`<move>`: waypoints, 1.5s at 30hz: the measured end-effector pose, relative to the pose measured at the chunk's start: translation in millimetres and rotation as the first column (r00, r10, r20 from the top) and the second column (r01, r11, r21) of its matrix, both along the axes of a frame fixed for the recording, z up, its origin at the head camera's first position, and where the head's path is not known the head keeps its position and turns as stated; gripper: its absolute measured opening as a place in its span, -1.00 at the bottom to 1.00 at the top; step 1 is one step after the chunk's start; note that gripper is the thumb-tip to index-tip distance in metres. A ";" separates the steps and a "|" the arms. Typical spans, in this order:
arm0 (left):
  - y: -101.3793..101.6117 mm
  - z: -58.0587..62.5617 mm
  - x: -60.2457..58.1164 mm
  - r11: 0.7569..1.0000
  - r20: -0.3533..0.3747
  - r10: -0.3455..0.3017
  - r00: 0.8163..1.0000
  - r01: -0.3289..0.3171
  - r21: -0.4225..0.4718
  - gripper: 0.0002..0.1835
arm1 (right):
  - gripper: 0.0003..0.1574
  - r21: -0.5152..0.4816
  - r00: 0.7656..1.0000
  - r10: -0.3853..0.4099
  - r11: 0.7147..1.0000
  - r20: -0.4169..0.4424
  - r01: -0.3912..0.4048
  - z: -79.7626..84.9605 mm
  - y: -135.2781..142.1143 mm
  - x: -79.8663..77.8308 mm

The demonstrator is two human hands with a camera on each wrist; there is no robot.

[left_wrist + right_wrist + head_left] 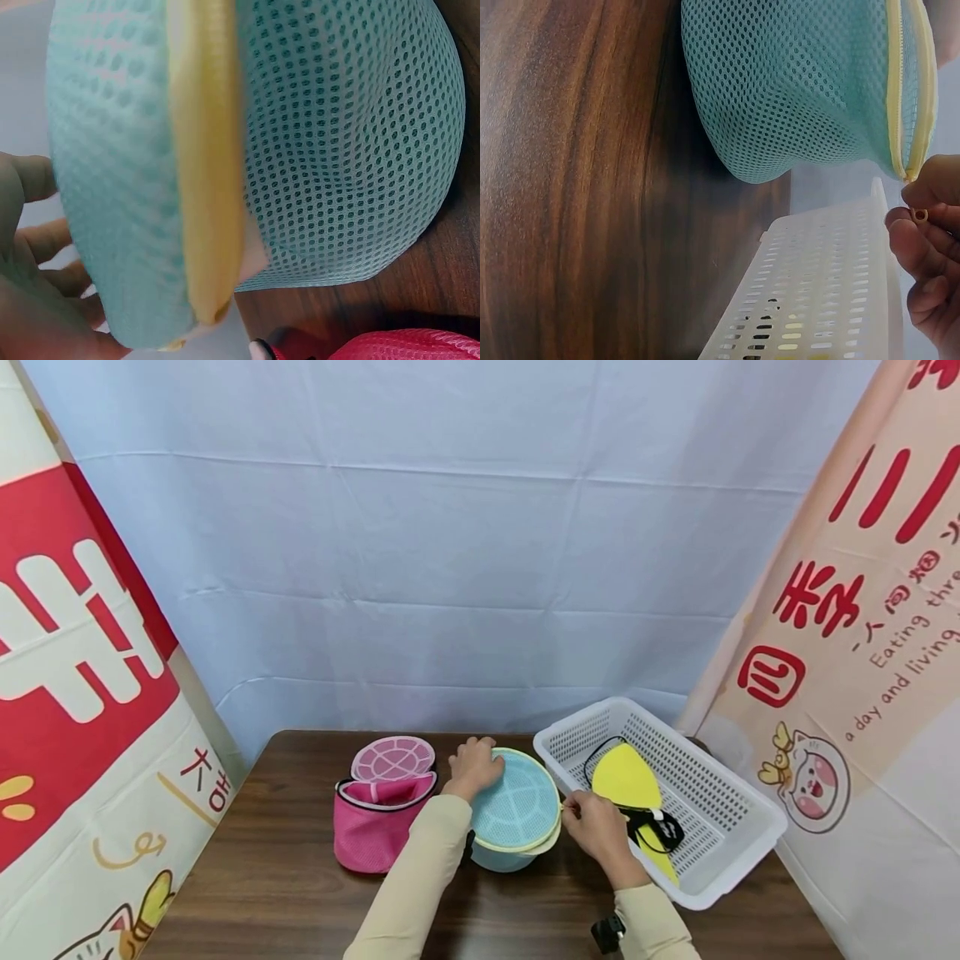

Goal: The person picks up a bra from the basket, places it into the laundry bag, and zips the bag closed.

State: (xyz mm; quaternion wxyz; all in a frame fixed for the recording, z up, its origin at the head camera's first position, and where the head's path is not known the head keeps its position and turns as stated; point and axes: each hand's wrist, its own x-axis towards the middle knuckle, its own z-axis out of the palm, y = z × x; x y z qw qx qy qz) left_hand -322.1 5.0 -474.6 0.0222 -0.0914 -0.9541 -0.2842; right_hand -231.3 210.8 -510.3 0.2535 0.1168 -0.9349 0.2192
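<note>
A light-blue mesh laundry bag (502, 860) with a round lid (514, 802) and yellow zipper trim (895, 90) stands at the middle of the table. My left hand (476, 768) rests on the lid's far left side, its fingers (45, 240) touching the mesh in the left wrist view. At the bag's right edge my right hand (597, 827) pinches the small zipper pull (919, 215) between thumb and fingers. To the left stands a pink mesh bag (378, 831), its lid (393, 758) raised at the back.
On the right, a white perforated plastic basket (738, 785) sits at an angle near my right hand. It holds a yellow flat item (626, 774) and a black cord-like bundle (663, 828). A pale cloth (450, 543) hangs behind the wooden table (262, 877).
</note>
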 end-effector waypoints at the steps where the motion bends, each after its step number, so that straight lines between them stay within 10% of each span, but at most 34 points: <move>1: 0.3 -0.3 -0.2 1.000 0.002 -0.005 1.000 0.005 0.001 -0.59 | -0.83 0.009 1.000 -0.001 1.000 0.012 0.001 0.9 -0.5 0.1; 19: -2.4 -0.3 -1.4 0.997 -0.033 -0.073 0.997 0.073 0.016 -0.73 | -0.93 -0.011 1.000 0.025 1.000 0.015 -0.025 7.3 -3.8 -1.0; 25: -4.5 -11.0 -2.1 0.994 -0.183 -0.037 0.982 0.055 0.097 -0.90 | -0.89 -0.054 1.000 0.011 0.999 0.023 -0.009 7.6 -3.3 0.5; 36: -6.4 -14.0 0.5 0.980 -0.189 0.042 0.981 -0.003 0.199 -0.93 | -0.91 -0.058 1.000 0.023 0.998 0.020 -0.022 6.2 -4.5 -0.4; 45: -19.4 -10.0 3.2 0.970 -0.149 -0.135 0.980 0.162 0.184 -0.94 | -0.94 -0.055 0.999 -0.003 0.998 0.035 0.005 7.8 -1.4 3.0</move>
